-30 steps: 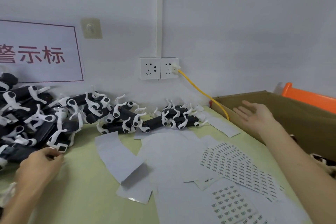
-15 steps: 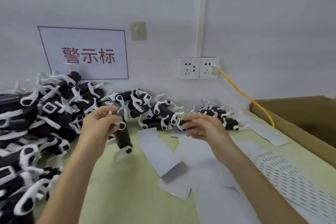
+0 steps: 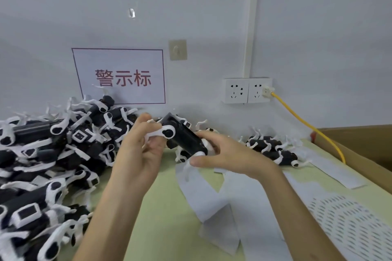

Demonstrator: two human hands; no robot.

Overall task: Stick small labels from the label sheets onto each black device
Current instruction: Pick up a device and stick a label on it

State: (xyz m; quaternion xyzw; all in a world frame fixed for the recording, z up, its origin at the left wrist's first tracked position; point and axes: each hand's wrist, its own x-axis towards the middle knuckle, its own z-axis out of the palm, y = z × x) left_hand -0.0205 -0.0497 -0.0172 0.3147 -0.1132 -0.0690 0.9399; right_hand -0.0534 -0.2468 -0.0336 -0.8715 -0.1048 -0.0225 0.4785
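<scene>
Two hands hold one black device (image 3: pixel 186 137) above the green table (image 3: pixel 161 229), close to its far edge by the wall. A pile of black devices (image 3: pixel 53 154) crowds the table's left side. A smaller cluster (image 3: pixel 273 148) lies far right, near the cardboard box (image 3: pixel 360 150) that borders the right edge. Between the pile and the curled white backing strips (image 3: pixel 203 193) runs a band of bare tabletop, beneath the forearms. The label sheet (image 3: pixel 350 224) lies flat, near right.

The left hand (image 3: pixel 144 150) has its fingers curled, pinching the device's white strap (image 3: pixel 161 133). The right hand (image 3: pixel 229 154) grips the device's right end — thumb beneath, fingers curled over. The device slants from far left to near right.
</scene>
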